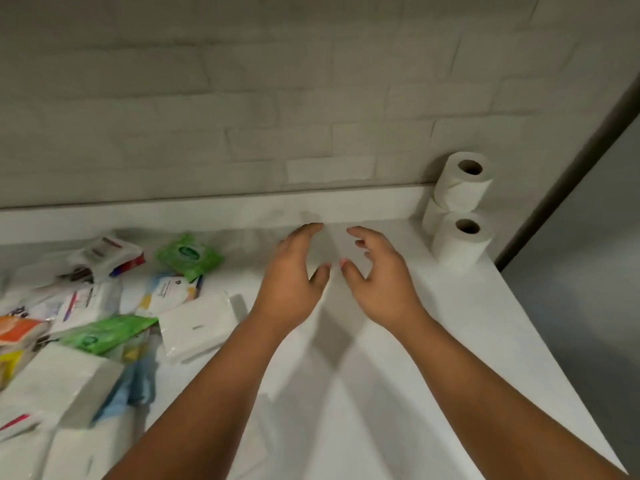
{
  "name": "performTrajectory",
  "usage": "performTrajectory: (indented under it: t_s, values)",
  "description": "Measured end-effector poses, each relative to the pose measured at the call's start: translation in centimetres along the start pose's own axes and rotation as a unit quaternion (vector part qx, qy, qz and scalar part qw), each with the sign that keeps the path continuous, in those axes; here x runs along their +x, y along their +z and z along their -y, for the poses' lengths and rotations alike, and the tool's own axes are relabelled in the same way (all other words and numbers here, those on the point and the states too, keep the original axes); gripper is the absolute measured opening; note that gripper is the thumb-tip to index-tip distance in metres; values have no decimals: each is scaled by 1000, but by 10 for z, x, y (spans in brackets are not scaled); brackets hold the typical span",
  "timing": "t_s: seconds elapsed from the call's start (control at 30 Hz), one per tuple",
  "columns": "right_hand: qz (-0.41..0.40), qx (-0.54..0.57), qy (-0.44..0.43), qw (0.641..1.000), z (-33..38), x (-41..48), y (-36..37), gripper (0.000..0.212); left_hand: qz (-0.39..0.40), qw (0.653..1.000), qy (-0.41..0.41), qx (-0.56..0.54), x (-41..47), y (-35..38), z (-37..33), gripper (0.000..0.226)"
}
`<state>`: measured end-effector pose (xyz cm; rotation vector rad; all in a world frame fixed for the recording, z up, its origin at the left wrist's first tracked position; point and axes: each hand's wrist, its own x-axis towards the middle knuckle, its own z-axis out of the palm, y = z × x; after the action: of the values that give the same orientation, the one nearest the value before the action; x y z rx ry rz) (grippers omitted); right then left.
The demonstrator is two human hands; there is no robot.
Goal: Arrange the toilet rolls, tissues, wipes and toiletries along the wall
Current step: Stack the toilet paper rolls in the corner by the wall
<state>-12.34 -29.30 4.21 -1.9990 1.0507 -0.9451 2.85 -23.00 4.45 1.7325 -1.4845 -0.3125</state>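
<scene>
I see my left hand (294, 271) and right hand (379, 277) loosely spread, gripping nothing, over the smooth white counter (381, 393); cylindrical paper toilet rolls (460, 244) stack by the brick-textured wall (242, 116).

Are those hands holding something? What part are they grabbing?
Nothing is held. The left hand and the right hand are both empty, fingers loosely curved over the white counter. The toilet rolls stand apart, to the right.
</scene>
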Motion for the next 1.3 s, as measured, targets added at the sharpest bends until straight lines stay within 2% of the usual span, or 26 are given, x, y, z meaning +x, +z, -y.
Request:
performTrajectory:
  t_s: [0.33, 0.63, 0.77, 0.93, 1.0, 1.2, 1.3]
  values:
    - [118, 11, -49, 992, 82, -64, 159, 42, -1, 994, -35, 104, -113, -143, 107, 49]
    - [242, 31, -116, 963, 162, -108, 286, 45, -40, 978, -111, 169, -207, -254, 177, 49]
    - [303, 43, -166, 937, 199, -121, 334, 45, -76, 963, -172, 194, -248, -291, 199, 51]
    - [415, -6, -180, 892, 230, -133, 381, 64, -161, 947, -224, 167, -297, -327, 216, 54]
    - [447, -34, -182, 875, 237, -136, 393, 71, -171, 941, -242, 164, -311, -338, 219, 58]
    - [508, -32, -146, 848, 245, -142, 423, 78, -67, 931, -340, 115, -346, -364, 239, 106]
    - [504, -1, -121, 855, 246, -143, 433, 75, -38, 931, -356, 74, -350, -360, 248, 107]
